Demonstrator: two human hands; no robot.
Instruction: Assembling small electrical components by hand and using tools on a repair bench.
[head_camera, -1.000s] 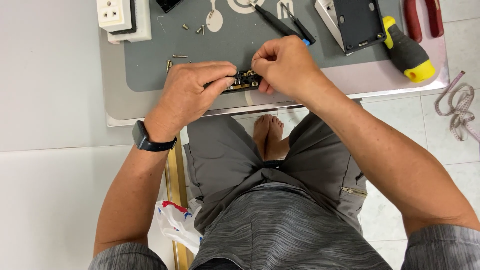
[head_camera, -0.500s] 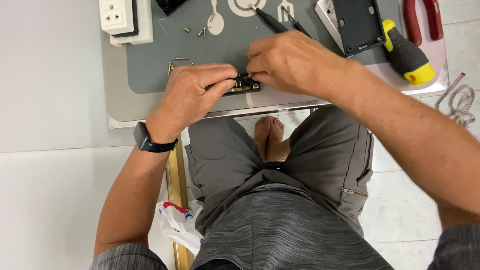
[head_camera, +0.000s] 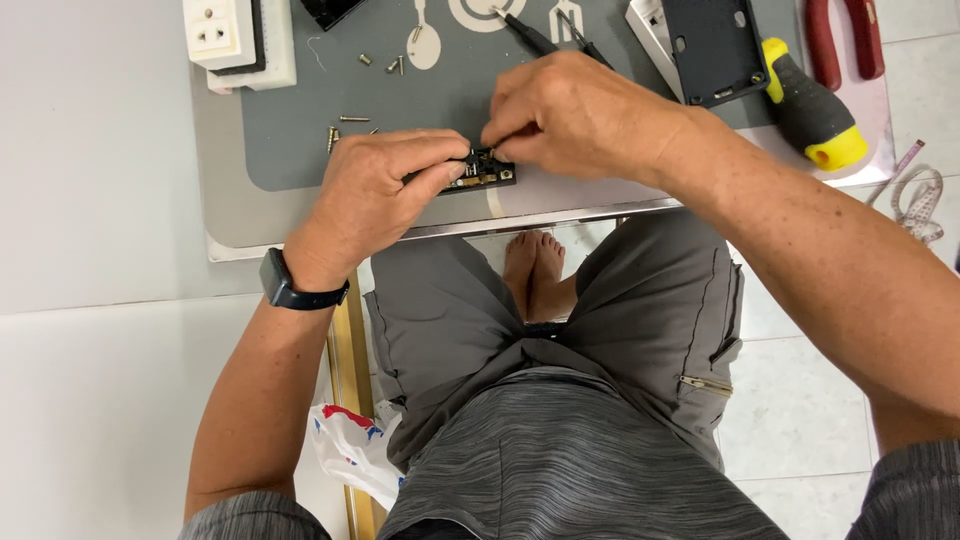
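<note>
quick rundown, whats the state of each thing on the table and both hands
left hand: shut on the small circuit board, pinning its left end
right hand: fingers pinched at the board's top edge
small circuit board: held between both hands, low over the mat
loose screws: scattered flat on the grey mat
yellow-handled screwdriver: lying idle
red pliers: lying untouched
black cover plate: lying flat, separate from the board
</note>
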